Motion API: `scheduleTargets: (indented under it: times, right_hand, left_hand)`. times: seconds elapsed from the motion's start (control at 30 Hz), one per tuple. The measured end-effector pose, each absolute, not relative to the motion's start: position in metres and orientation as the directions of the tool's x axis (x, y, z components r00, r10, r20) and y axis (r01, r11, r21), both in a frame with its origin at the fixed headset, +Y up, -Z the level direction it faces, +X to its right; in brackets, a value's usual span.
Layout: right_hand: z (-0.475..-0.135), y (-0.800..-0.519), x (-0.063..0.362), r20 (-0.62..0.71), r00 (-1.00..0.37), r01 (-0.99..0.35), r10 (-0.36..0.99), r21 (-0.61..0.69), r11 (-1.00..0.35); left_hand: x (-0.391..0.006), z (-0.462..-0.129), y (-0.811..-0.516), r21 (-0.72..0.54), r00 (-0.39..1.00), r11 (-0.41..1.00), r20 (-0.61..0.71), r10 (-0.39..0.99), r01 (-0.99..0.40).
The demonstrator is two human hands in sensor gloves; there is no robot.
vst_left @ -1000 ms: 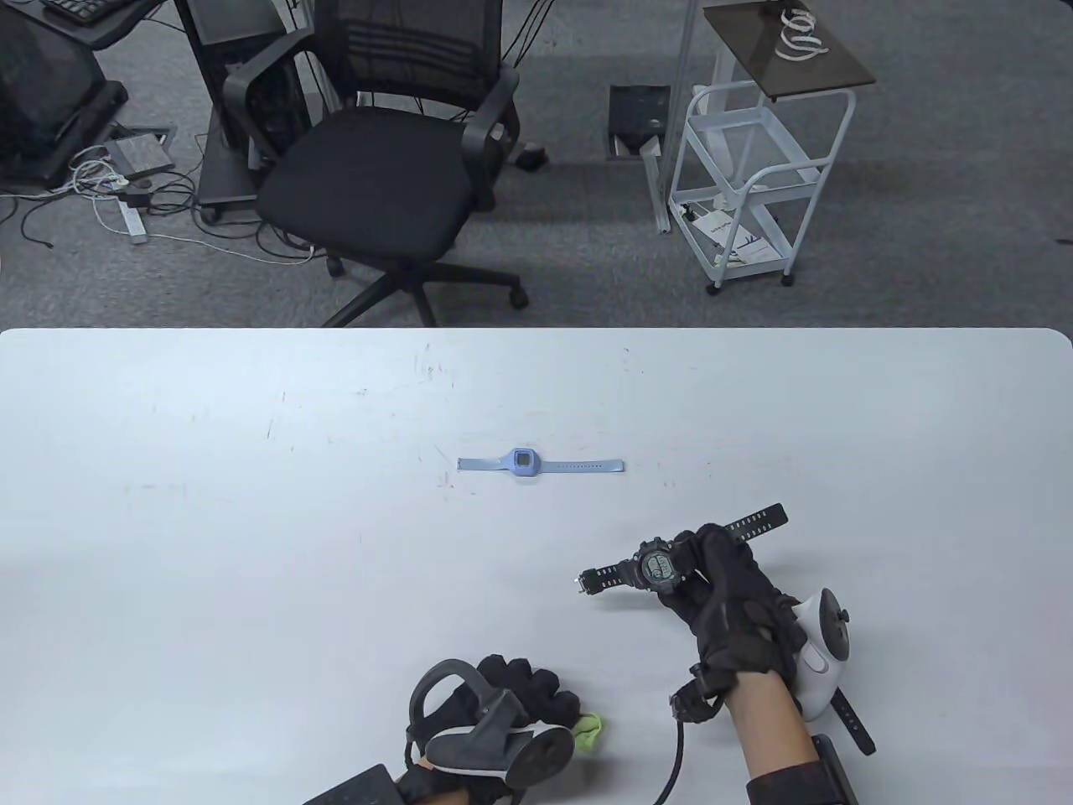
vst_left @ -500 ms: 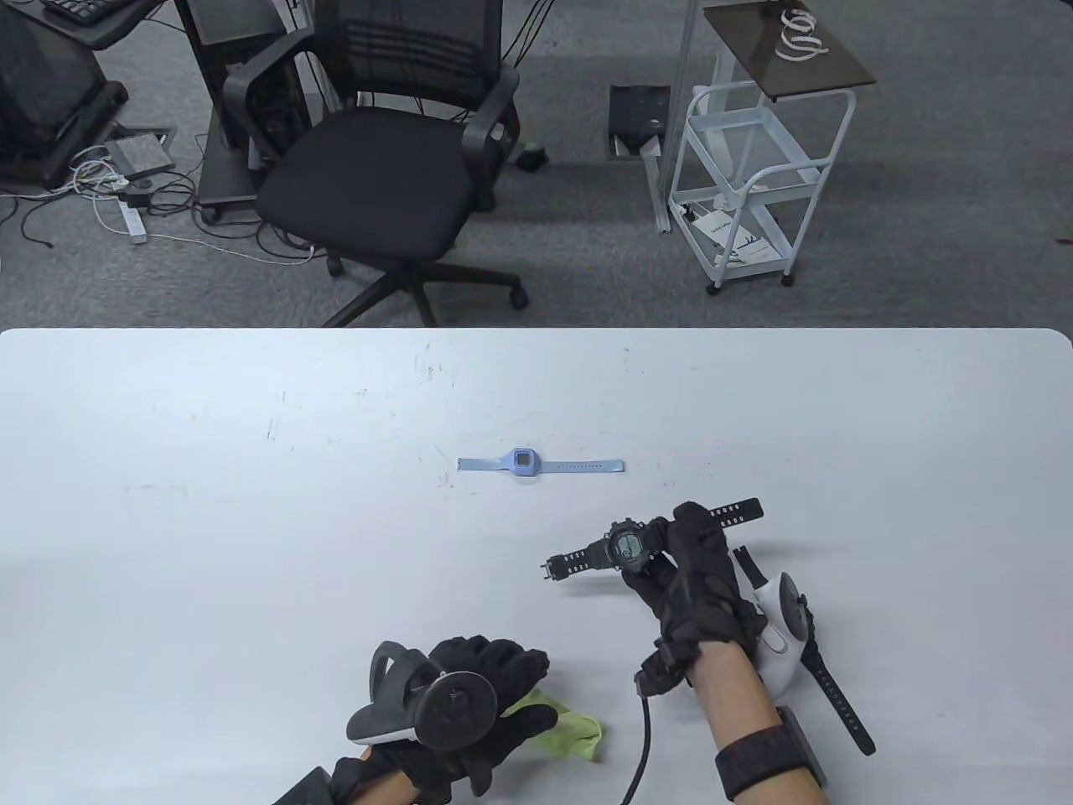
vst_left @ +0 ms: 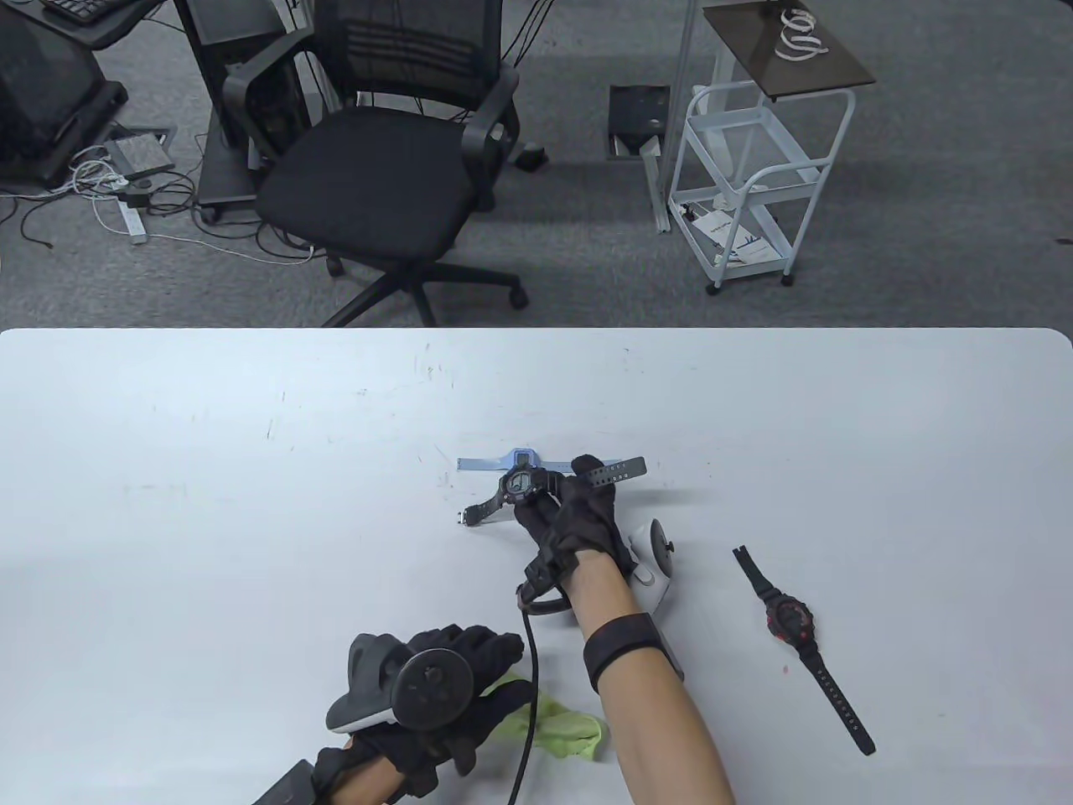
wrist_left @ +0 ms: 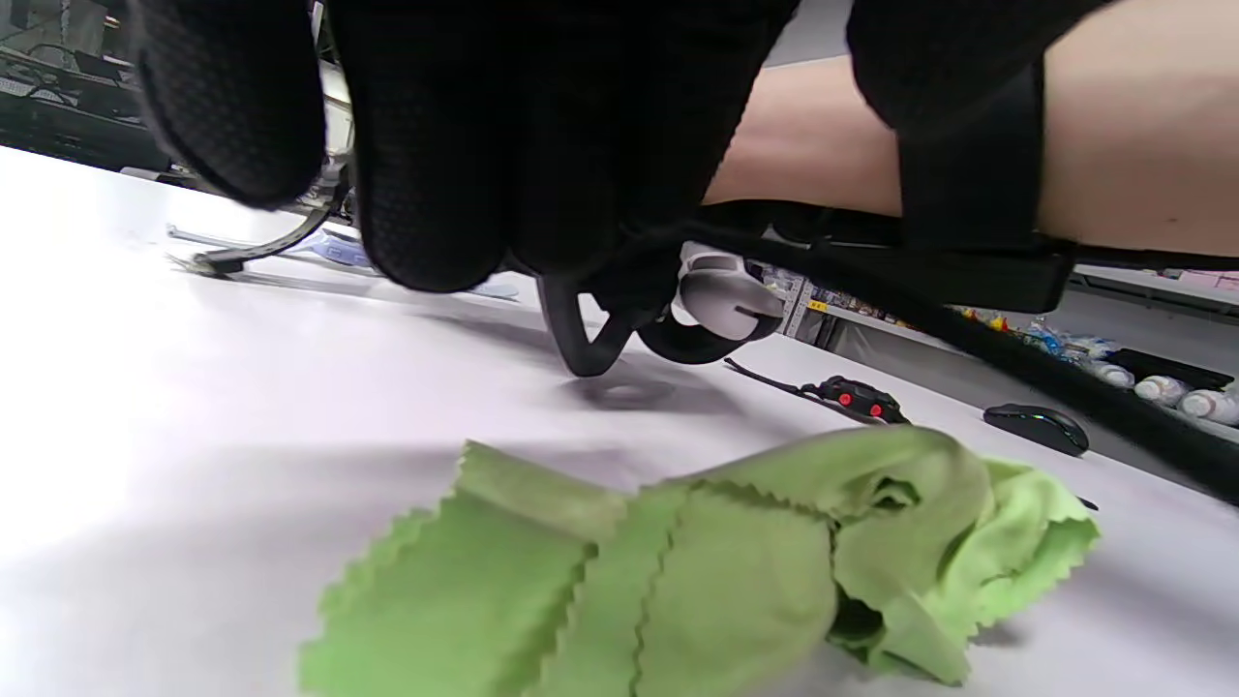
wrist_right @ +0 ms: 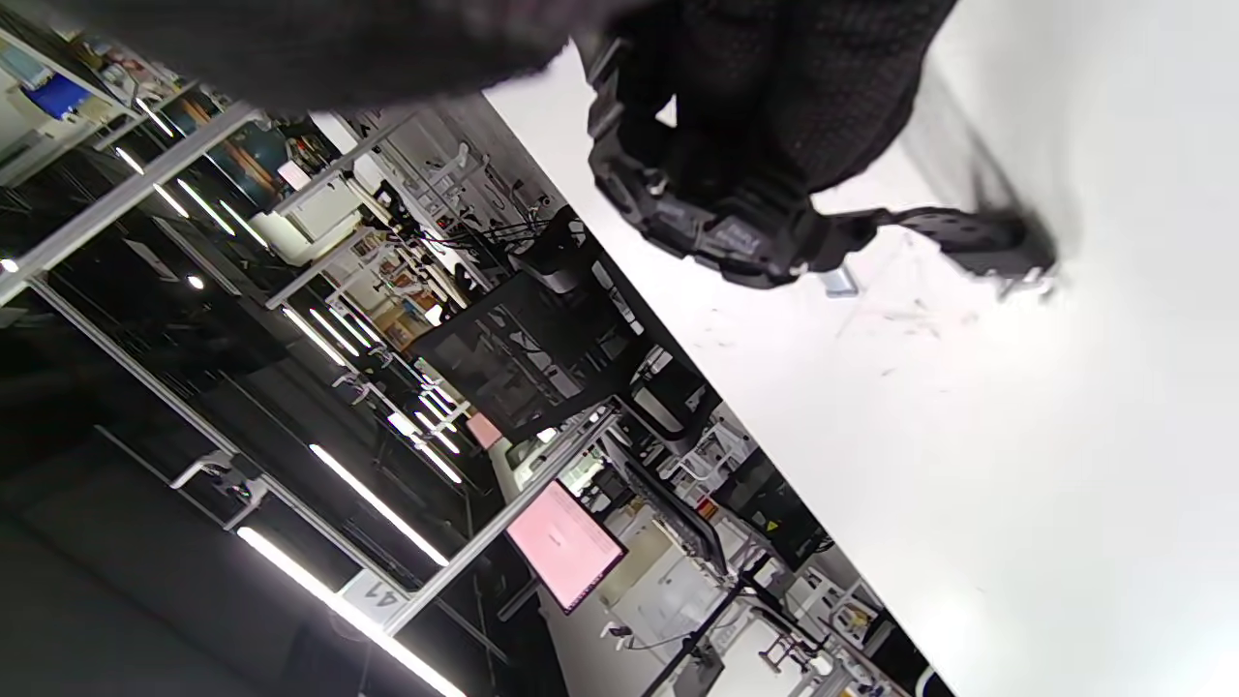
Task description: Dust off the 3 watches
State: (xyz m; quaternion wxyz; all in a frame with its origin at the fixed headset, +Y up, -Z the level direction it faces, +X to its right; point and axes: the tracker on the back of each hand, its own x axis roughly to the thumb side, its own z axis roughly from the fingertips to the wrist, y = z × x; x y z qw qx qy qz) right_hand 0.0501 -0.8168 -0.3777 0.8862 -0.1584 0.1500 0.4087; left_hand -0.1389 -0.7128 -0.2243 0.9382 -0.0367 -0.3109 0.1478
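Note:
My right hand (vst_left: 553, 496) pinches a black digital watch (vst_left: 518, 485) by its case, at mid-table. The watch is right in front of the light blue watch (vst_left: 479, 463), which lies flat. Its buckle end droops to the table, as the right wrist view shows (wrist_right: 716, 232). A black-and-red watch (vst_left: 790, 619) lies flat at the right, also seen in the left wrist view (wrist_left: 857, 399). The green cloth (vst_left: 566, 731) lies crumpled near the front edge. My left hand (vst_left: 495, 671) hovers over its left part with loosely curled fingers; the cloth (wrist_left: 736, 571) lies loose under them.
A black cable (vst_left: 528, 671) runs from my right wrist over the cloth to the front edge. Beyond the table's far edge stand an office chair (vst_left: 377, 168) and a white cart (vst_left: 754, 168). A computer mouse (wrist_left: 1036, 426) shows far right.
My right hand carried the black watch forward and left, up to the blue watch, uncovering the black-and-red watch. My left hand let go of the cloth, which spread out.

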Motion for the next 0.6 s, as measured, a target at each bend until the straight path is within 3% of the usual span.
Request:
scheduleTargets:
  times: [0.2,0.6]
  right_hand:
    - [-0.383,-0.814,0.053,-0.426,0.501,-0.854,0.754,-0.103,0.509]
    - [-0.371,-0.796,0.115,-0.378,0.301,-0.953,0.875,-0.101,0.284]
  left_hand:
    - [-0.141,-0.225,-0.712,-0.149,0.768,0.951,0.563,0.306,-0.269]
    - [-0.153,-0.230,-0.708,-0.128,0.792,0.946,0.520,0.320,-0.299]
